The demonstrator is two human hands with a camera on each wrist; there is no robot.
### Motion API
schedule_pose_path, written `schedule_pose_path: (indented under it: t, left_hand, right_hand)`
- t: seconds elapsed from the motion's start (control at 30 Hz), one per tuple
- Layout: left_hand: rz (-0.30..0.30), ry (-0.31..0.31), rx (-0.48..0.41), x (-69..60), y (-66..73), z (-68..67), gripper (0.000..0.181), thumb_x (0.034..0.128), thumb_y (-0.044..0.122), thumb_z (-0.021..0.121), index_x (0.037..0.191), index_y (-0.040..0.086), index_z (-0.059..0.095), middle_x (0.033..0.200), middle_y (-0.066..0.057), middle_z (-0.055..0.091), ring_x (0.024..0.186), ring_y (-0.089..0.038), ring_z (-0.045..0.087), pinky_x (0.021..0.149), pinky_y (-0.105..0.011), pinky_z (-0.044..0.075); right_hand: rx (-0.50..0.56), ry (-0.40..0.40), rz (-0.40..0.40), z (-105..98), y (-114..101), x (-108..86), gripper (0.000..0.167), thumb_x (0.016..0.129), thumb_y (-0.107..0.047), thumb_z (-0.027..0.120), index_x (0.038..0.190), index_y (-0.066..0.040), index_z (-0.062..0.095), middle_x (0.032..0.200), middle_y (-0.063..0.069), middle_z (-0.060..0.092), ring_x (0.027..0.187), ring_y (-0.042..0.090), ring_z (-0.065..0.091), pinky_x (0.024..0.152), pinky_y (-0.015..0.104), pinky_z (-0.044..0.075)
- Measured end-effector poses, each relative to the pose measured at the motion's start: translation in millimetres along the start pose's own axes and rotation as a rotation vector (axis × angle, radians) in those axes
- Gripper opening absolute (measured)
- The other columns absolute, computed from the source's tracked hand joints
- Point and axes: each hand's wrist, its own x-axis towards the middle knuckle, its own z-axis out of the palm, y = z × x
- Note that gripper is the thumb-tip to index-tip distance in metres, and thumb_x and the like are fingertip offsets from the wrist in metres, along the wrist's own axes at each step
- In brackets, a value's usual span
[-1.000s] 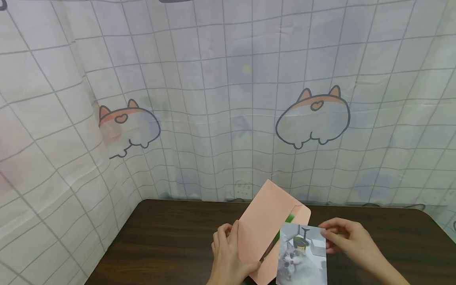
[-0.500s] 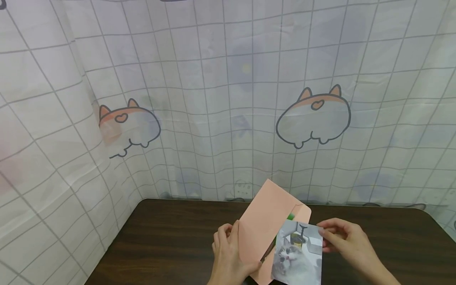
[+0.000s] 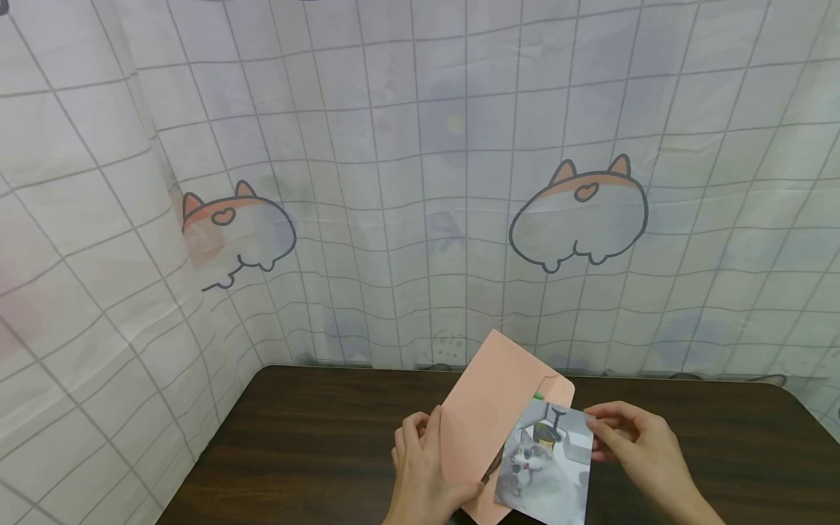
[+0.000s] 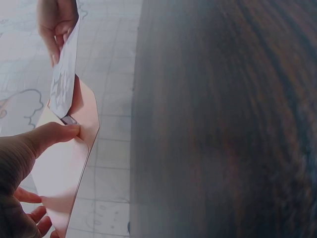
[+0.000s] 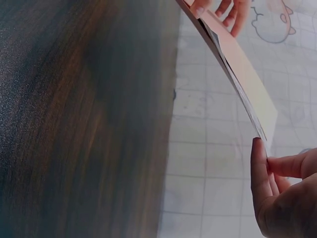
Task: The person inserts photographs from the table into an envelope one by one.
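Observation:
My left hand (image 3: 423, 470) grips a pink envelope (image 3: 482, 408) by its lower left part, the thumb over the lower edge near the opening. The envelope is tilted and its flap (image 3: 559, 391) hangs out on the right side. Something green and dark shows in the opening. A photo card (image 3: 545, 463) with a white and grey cat is pinched at its upper right edge between thumb and fingers of my right hand (image 3: 639, 445). In the left wrist view the card (image 4: 64, 82) slants into the envelope's mouth, its lower corner near my left thumb (image 4: 59, 133).
A dark wooden table (image 3: 315, 437) spreads below the hands. Behind it and to the left hangs a white grid-patterned curtain (image 3: 394, 219) with cartoon corgi prints. A few dark cable-like loops (image 3: 768, 379) show at the table's back edge.
My right hand has brought the card left and slightly up, closer over the envelope's opening, with a slight tilt. Less of the green inside shows. The left hand and envelope have barely moved.

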Motion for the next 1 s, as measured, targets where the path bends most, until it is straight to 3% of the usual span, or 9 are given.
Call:
schedule_pose_path:
  t: [0.4, 0.77, 1.0]
  left_hand:
    - [-0.005, -0.019, 0.003, -0.7, 0.3, 0.7, 0.108, 0.0520, 0.031, 0.102, 0.145, 0.000, 0.056, 0.125, -0.010, 0.047, 0.108, -0.023, 0.043, 0.085, -0.041, 0.037]
    - [-0.010, -0.021, 0.004, -0.8, 2.5, 1.4, 0.108, 0.0523, 0.036, 0.101, 0.144, 0.000, 0.057, 0.124, -0.010, 0.047, 0.105, -0.021, 0.041, 0.084, -0.039, 0.037]
    - [-0.008, -0.020, 0.013, -1.2, 3.0, 2.4, 0.108, 0.0523, 0.037, 0.101, 0.143, 0.000, 0.057, 0.125, -0.010, 0.047, 0.103, -0.020, 0.041, 0.082, -0.038, 0.036]
  right_hand:
    - [-0.025, 0.115, -0.056, 6, -3, -4.3, 0.019, 0.099, 0.003, 0.068, 0.115, 0.015, 0.069, 0.086, 0.006, 0.072, 0.065, 0.006, 0.068, 0.062, 0.025, 0.061]
    - [-0.111, 0.227, -0.129, 14, -6, -7.5, 0.014, 0.097, 0.003, 0.071, 0.110, 0.009, 0.073, 0.089, 0.014, 0.077, 0.061, 0.004, 0.069, 0.059, 0.023, 0.059]
    - [-0.078, 0.250, -0.116, 19, -9, -9.1, 0.015, 0.097, 0.003, 0.071, 0.110, 0.008, 0.073, 0.094, 0.014, 0.077, 0.065, 0.003, 0.070, 0.060, 0.024, 0.059]
